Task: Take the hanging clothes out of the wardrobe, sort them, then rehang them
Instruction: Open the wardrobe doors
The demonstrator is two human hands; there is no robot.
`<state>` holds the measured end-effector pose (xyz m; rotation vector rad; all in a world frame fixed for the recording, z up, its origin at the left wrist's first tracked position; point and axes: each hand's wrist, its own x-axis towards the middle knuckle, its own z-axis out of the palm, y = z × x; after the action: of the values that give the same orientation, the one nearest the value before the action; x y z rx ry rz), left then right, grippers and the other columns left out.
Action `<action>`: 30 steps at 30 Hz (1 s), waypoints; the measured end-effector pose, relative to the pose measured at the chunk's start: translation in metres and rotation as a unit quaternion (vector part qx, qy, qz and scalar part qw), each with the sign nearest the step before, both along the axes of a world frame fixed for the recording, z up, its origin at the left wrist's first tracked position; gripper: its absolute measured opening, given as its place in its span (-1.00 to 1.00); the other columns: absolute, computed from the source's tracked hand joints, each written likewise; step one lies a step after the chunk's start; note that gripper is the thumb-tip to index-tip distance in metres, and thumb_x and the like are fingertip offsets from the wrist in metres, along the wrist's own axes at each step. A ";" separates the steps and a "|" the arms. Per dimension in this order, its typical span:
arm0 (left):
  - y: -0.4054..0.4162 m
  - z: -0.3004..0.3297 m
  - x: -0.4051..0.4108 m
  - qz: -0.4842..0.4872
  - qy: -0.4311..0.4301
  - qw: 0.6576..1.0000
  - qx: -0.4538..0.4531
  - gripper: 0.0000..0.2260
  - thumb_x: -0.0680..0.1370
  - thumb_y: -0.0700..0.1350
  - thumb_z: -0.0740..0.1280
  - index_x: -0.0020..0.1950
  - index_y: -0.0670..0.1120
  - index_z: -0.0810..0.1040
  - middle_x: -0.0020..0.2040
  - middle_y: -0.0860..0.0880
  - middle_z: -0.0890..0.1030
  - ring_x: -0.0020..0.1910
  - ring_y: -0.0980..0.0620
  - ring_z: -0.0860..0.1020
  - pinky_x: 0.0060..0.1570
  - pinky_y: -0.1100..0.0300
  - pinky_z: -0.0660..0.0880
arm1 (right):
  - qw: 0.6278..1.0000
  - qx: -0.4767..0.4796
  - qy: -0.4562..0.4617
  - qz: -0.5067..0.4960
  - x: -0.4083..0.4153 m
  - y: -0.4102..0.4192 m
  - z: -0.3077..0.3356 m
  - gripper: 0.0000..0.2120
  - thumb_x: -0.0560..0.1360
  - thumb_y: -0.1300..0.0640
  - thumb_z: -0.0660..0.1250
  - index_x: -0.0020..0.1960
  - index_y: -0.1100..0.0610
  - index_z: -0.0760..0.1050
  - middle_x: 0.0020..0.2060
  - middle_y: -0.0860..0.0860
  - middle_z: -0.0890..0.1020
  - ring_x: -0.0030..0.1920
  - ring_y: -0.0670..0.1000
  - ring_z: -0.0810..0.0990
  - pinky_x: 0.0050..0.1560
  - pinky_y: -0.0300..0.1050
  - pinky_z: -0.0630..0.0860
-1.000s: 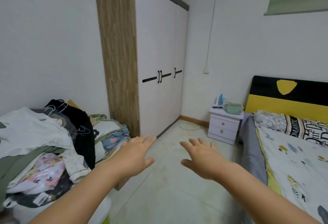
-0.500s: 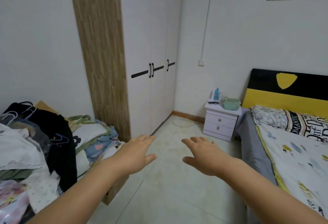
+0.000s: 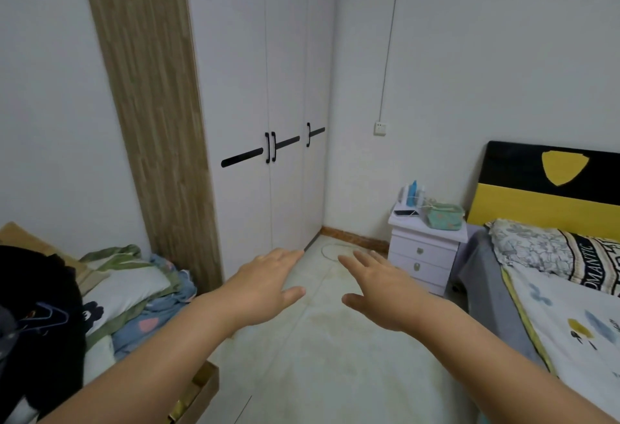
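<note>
Clothes (image 3: 127, 292) heaped at near left, some on hangers (image 3: 43, 318), beside a cardboard box (image 3: 198, 390); more presumably behind closed doors, unseen. Further right, wood-grain side panel (image 3: 151, 115) of the wardrobe (image 3: 255, 88), all white doors shut, black handles (image 3: 270, 146) at mid height, well apart from both hands. Left hand (image 3: 265, 286) stretched forward over bare floor (image 3: 318, 356), palm down, fingers straight and loosely spread, thumb out, holding nothing. Right hand (image 3: 379, 292) just beside it, likewise flat and spread, empty. Far right of the hands, a white nightstand (image 3: 422, 249) with a green pouch (image 3: 443, 217) on top, then a bed (image 3: 570, 306) with yellow and black headboard (image 3: 550, 188) at near right.

Step in hand, judged from closed doors and empty hands: approach to the wardrobe, ahead of opening it. Next move likely to call for a walk closer, a reach up and left to the paired handles, a curl of fingers round one, then a pull outward with room left for the door swing.

Against the earlier frames: wardrobe larger and nearer, top edge now mostly out of view; pile slid further left and low, white and pink garments gone from sight; hands in much the same spread pose, unchanged in grip; nightstand and bed closer.
</note>
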<state>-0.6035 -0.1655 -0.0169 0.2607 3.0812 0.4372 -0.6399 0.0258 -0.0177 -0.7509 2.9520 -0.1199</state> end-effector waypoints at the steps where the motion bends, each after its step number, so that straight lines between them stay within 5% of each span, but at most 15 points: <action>1: -0.002 0.000 -0.015 0.000 -0.003 1.000 0.000 -0.45 0.59 0.10 0.15 0.53 0.07 0.00 0.51 0.06 0.14 0.45 0.02 0.19 0.39 0.15 0.17 | 1.000 0.003 -0.005 0.005 -0.015 -0.002 -0.003 -0.38 0.59 -0.08 0.14 0.54 -0.03 -0.08 0.54 0.01 -0.04 0.53 0.10 -0.07 0.48 0.15 0.08; 7: -0.029 -0.010 -0.120 -0.001 -0.020 1.000 -0.017 -0.42 0.59 0.11 0.15 0.53 0.04 -0.02 0.53 0.04 0.09 0.47 0.00 0.15 0.44 0.10 0.14 | 1.000 -0.001 -0.020 0.005 -0.113 -0.020 -0.015 -0.37 0.59 -0.08 0.15 0.54 -0.05 -0.10 0.54 -0.01 -0.07 0.53 0.09 -0.08 0.48 0.14 0.08; 16: -0.073 -0.015 -0.285 -0.004 -0.033 0.999 -0.029 -0.35 0.57 0.12 0.19 0.54 0.03 -0.07 0.54 0.04 0.04 0.49 0.02 0.11 0.45 0.12 0.12 | 0.999 -0.025 -0.044 -0.010 -0.261 -0.053 -0.007 -0.41 0.59 -0.04 0.17 0.53 -0.01 0.00 0.46 0.03 0.24 0.39 0.09 0.31 0.33 -0.04 0.33; 22: -0.063 -0.026 -0.378 -0.015 -0.063 0.995 -0.072 -0.44 0.56 0.13 0.20 0.51 0.05 0.10 0.48 0.02 0.20 0.43 0.00 0.22 0.41 0.08 0.19 | 0.998 0.007 -0.064 -0.005 -0.355 -0.041 -0.020 -0.53 0.59 -0.03 0.17 0.47 0.00 0.21 0.42 0.03 0.29 0.37 0.08 0.34 0.32 -0.05 0.34; 30: -0.025 -0.036 -0.495 0.046 -0.065 0.994 -0.076 -0.57 0.58 0.12 0.19 0.42 0.02 0.30 0.40 0.02 0.37 0.35 0.04 0.35 0.33 0.18 0.28 | 0.998 0.018 -0.043 0.035 -0.496 0.000 -0.026 -0.55 0.60 -0.04 0.15 0.46 0.01 0.24 0.41 0.04 0.35 0.37 0.07 0.35 0.31 -0.07 0.33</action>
<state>-1.0986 -0.1902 -0.0525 0.0836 2.9871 0.2103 -1.1354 0.0261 -0.0432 -0.8204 2.8360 -0.0911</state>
